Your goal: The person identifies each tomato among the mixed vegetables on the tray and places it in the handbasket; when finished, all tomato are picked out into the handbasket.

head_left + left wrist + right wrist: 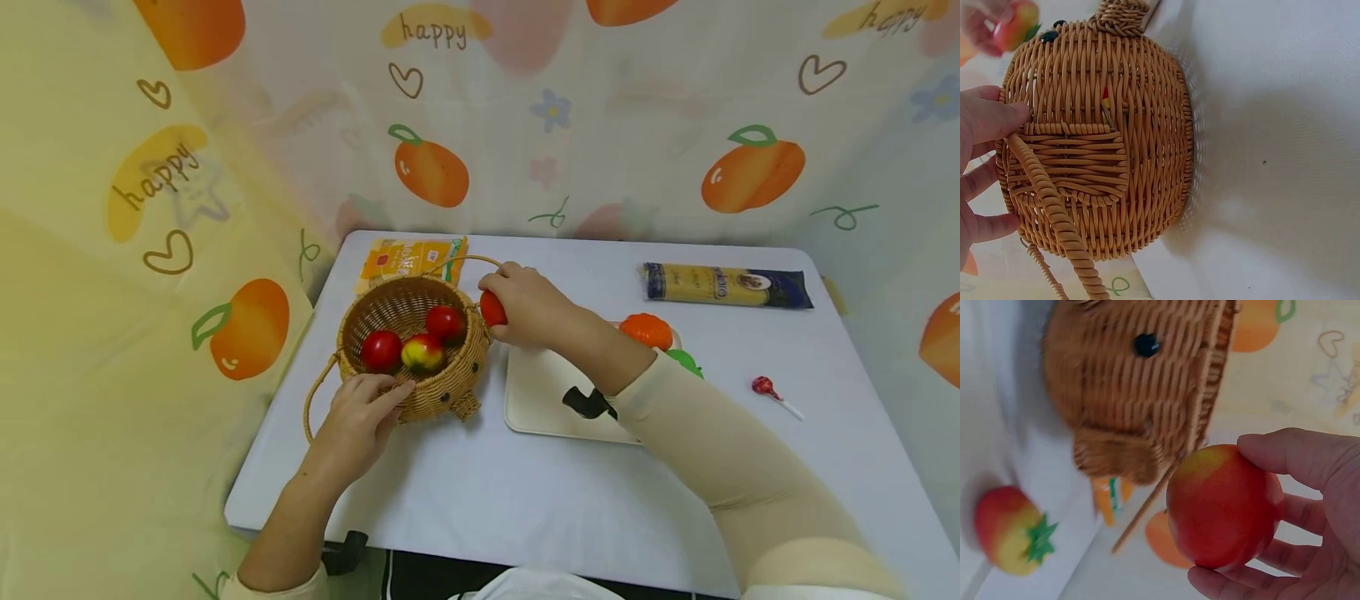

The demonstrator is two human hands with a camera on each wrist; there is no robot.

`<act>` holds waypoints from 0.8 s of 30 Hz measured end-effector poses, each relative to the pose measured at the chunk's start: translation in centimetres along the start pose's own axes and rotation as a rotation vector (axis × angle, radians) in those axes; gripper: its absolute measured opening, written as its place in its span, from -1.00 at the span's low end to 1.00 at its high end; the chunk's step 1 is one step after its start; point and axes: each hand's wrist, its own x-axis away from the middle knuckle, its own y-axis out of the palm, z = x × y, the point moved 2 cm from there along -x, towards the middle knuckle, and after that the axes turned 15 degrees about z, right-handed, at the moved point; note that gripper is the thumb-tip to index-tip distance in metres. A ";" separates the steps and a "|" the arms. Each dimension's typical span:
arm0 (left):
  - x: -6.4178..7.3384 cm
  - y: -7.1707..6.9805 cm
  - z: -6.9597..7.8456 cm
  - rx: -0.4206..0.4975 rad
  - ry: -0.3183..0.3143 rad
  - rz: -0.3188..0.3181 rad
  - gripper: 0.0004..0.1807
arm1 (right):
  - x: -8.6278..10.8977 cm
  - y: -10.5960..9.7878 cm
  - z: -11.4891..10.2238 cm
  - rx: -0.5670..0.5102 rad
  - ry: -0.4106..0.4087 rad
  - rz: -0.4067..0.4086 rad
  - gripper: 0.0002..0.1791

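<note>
A wicker basket (431, 404) with animal-face details holds two red apples (381, 351) and a red-and-yellow fruit (423, 354). On its near rim sits my left hand (356, 429); in the left wrist view the thumb presses the outer wall while other fingers pass behind the rim. My right hand (528, 304) grips a round red-and-yellow fruit (1225, 506) beside the basket's right rim, between thumb and curled fingers. The right wrist view also shows another red-and-yellow fruit (1010, 531) with a green leafy top, lying on the white surface.
A cream tray (540, 408) lies right of the basket, partly under my right arm, near an orange lumpy item (647, 331) and a green one (684, 362). A lollipop (763, 385) and long blue-yellow packet (723, 286) lie farther right. Behind the basket is an orange bag (397, 257).
</note>
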 end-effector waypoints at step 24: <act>-0.1 -0.2 -0.1 -0.021 -0.028 -0.038 -0.52 | -3.9 6.1 -6.9 0.081 -0.171 -0.115 -0.23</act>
